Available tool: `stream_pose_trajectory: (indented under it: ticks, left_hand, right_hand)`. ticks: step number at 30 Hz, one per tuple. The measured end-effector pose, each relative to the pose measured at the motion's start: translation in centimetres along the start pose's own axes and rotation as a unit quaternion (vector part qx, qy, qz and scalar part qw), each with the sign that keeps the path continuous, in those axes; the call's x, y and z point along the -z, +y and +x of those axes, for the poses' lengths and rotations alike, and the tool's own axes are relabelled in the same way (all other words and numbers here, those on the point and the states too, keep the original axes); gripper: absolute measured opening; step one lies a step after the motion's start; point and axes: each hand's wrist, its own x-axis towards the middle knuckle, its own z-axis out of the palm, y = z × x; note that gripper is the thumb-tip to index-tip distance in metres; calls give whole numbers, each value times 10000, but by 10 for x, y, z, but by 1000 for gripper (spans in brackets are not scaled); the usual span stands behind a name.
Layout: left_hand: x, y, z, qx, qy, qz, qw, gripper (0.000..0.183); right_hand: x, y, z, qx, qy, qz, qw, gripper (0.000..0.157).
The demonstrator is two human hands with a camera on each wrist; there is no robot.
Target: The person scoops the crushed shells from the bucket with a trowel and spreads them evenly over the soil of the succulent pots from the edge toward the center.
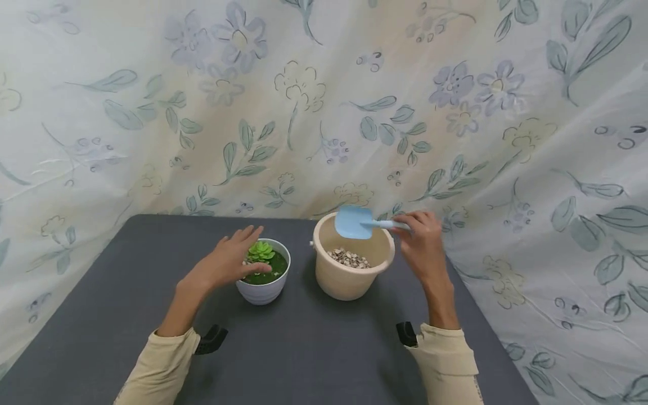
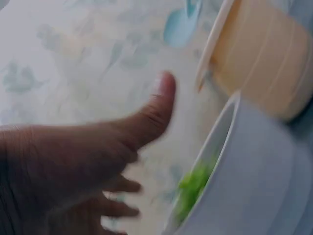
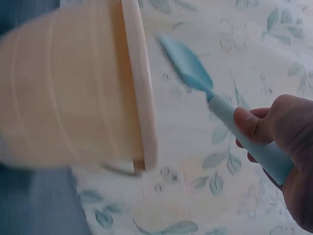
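Right of centre in the head view, the right hand [image 1: 422, 239] grips the blue trowel [image 1: 354, 223] by its handle, seemingly to keep the blade free above the mouth of the cream bucket [image 1: 344, 286], where pale chips [image 1: 349, 259] lie low inside. Near the centre, the left hand [image 1: 228, 259], fingers spread and holding nothing, hovers by the white pot [image 1: 260, 293] with its green plant [image 1: 260, 251], perhaps placed beside the bucket for easy reach. The dark grey bench [image 1: 293, 360] fills the lower frame, backed by a flower-printed cloth [image 1: 304, 129] across the top.
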Motion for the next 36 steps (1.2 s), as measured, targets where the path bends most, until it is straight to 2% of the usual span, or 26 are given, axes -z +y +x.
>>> stream_pose_trajectory:
  ticks: [3,6,10,14,20,24,28,32,34,36]
  left_hand:
    - [-9,24,12,-337,433,-86,9985,98]
    - [-18,47,26,-570,673,-1,9961,98]
    - [-31,69,44,-738,834,136,9937,97]
    - [-45,83,56,-750,752,82,9943,96]
    - [-59,94,62,-593,667,-89,9960,94]
    - [-66,98,64,-509,660,-165,9964,92]
    - [-67,99,62,-502,728,-73,9961,90]
    - [-68,98,62,-526,797,15,9954,90]
    - [-68,97,62,-528,814,38,9953,89]
    - [-68,96,62,-527,833,48,9951,89]
  right_hand:
    - [7,10,0,118,-229,-505,9984,17]
    - [6,13,4,314,-538,-1073,9923,16]
    - [-3,10,9,562,-917,-1649,9804,18]
    - [-13,7,11,692,-1218,-1989,9700,19]
    - [-26,6,11,470,-1720,-2108,9611,14]
    - [-33,6,9,373,-2090,-2255,9508,12]
    - [-44,1,7,332,-2465,-2411,9381,12]
    - [-56,-5,5,275,-2875,-2632,9205,8]
    - [-61,-8,4,264,-2976,-2685,9158,8]
    - [-65,-10,5,265,-3022,-2654,9152,9]
